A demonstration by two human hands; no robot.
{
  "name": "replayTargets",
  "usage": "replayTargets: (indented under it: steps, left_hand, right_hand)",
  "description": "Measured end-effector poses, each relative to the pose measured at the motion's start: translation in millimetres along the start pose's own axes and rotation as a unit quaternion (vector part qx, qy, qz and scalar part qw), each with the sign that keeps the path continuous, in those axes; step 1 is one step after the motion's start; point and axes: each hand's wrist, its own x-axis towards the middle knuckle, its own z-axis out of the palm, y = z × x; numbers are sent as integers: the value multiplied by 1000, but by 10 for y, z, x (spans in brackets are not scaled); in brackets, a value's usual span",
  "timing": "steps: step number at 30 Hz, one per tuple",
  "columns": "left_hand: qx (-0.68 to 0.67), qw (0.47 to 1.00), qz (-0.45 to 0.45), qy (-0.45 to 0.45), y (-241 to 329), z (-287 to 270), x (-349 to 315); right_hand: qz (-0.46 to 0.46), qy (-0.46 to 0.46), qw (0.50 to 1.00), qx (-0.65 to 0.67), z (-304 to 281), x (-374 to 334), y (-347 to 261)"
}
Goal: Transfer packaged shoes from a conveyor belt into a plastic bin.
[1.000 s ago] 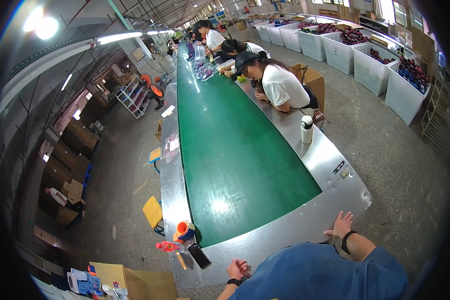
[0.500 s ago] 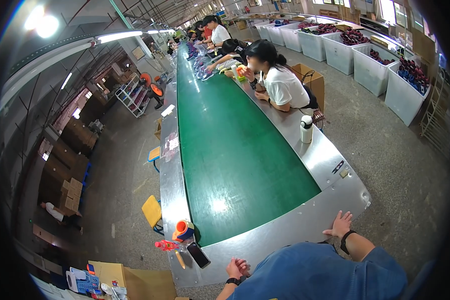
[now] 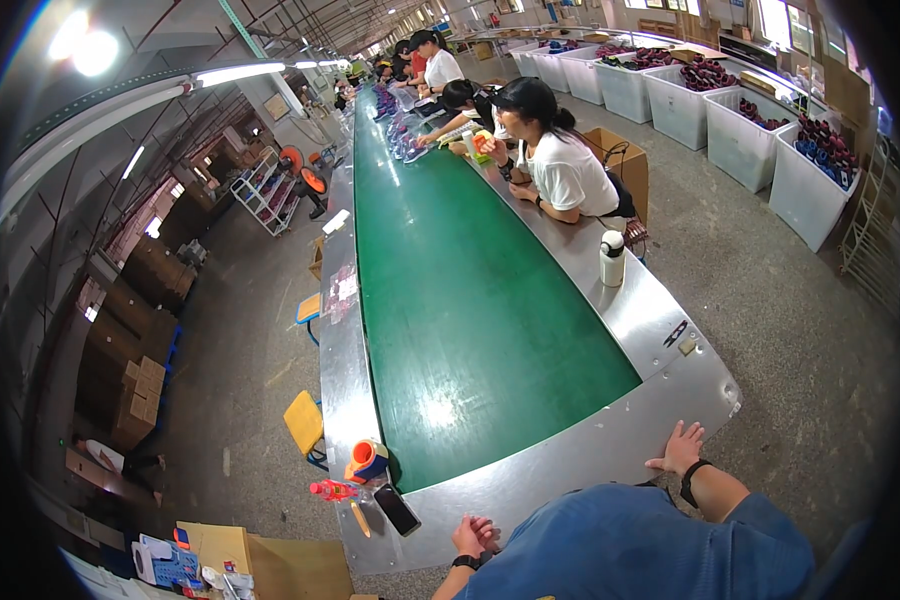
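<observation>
The black phone [image 3: 397,511] lies on the metal worktop [image 3: 560,455], near the left hand [image 3: 477,537] and apart from its fingers, to their left. Those fingers are loosely curled; whether they grip anything I cannot tell. The right hand [image 3: 682,450] rests on the worktop's near edge, fingers spread wide. Beside the phone lie 1 slim orange stick [image 3: 361,519], 1 red bottle [image 3: 333,491] and 1 orange-and-blue holder [image 3: 367,461]. The worktop frames a long green belt [image 3: 470,330]; 1 white bottle [image 3: 612,260] stands on its right side, near a co-worker [image 3: 568,178] in white. 2 stools [image 3: 305,422] stand left, filled white bins [image 3: 678,105] right.
</observation>
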Motion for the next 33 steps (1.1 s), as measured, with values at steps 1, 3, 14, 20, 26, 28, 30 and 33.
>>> replayTargets:
  steps: [1,3,14,20,26,28,30,33]
  left_hand:
    - [0,1000,0,0,3,-1,0]
    - [-4,1000,1,-9,8,-5,-1]
    - [-4,1000,-2,-18,5,-32,22]
    - [-6,1000,2,-27,-3,-37,39]
    - [-5,1000,2,-22,-4,-21,38]
    - [-1,1000,3,-14,-2,-12,27]
    - [3,1000,2,-17,8,-10,23]
    - [-4,1000,-2,-21,8,-15,14]
  right_hand:
    - [-1,-1,1000,-1,19,21,13]
    - [-2,-2,1000,-1,37,38,25]
    - [0,1,1000,-15,30,29,11]
    - [-1,0,1000,-20,10,8,4]
    - [1,1,1000,-30,21,21,-1]
    - [2,-1,1000,-30,25,27,3]
    - [3,-2,1000,-31,27,35,2]
    - [3,-5,1000,-31,32,47,6]
